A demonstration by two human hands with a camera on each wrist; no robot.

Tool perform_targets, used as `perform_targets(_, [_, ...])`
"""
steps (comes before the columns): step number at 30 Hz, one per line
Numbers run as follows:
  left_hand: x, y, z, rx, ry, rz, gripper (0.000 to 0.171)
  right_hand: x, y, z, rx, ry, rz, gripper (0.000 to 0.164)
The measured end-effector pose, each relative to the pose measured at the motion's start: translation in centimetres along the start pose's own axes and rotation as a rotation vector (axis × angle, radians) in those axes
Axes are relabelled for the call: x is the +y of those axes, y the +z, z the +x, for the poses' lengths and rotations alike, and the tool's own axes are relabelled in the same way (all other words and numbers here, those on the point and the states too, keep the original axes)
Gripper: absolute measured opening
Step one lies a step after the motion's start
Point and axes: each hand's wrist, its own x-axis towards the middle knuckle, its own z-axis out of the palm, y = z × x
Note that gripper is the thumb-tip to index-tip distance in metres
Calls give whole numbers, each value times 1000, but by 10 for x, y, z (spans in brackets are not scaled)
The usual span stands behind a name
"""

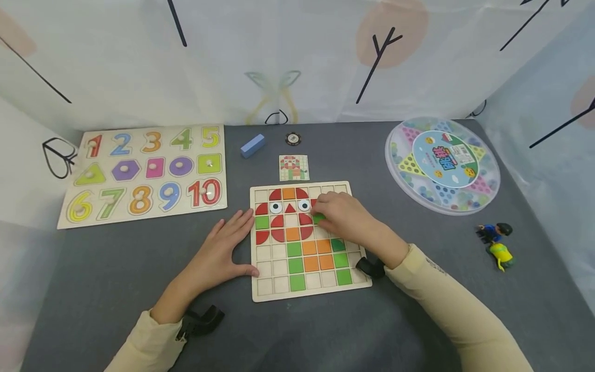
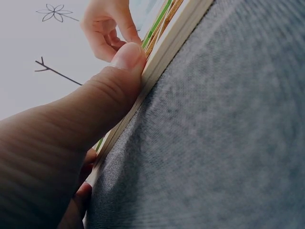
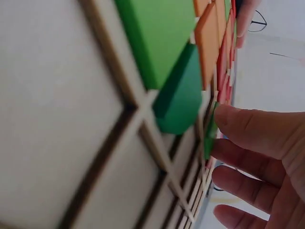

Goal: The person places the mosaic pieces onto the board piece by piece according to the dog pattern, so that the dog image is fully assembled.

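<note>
A wooden grid board [image 1: 265, 285] lies on the dark cloth, partly filled with red, orange and green pieces and two eye pieces [image 1: 276, 207]. My left hand [image 1: 222, 253] rests along the board's left edge, fingers spread. In the left wrist view its thumb [image 2: 102, 93] touches the wooden rim. Over the right side of the grid, my right hand [image 1: 348, 217] pinches a green square tile [image 3: 210, 136] between thumb and fingertips, at the board's surface. A dark green piece [image 3: 183, 98] with one rounded side sits nearby in the right wrist view. The hand covers some cells.
Behind the board lie a small pattern card [image 1: 294, 168], a blue block [image 1: 253, 146] and a round black token [image 1: 293, 138]. A number-and-shape puzzle [image 1: 144, 173] is at left. On the right are a round game box [image 1: 483, 191] and two toy figures [image 1: 501, 254].
</note>
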Motion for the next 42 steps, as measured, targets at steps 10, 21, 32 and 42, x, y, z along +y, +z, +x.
perform_targets(10, [-2,2,0,6,6,1,112,29,-31,-86,128,232,41,25])
perform_targets(21, [-1,1,-2,-3,-17,-7,113,38,2,-156,25,441,87,33])
perform_targets(32, [0,1,0,-2,-10,4,113,35,10,-159,113,450,71,24])
perform_targets(42, [-1,1,0,-3,-11,3,112,35,12,-157,176,310,101,31])
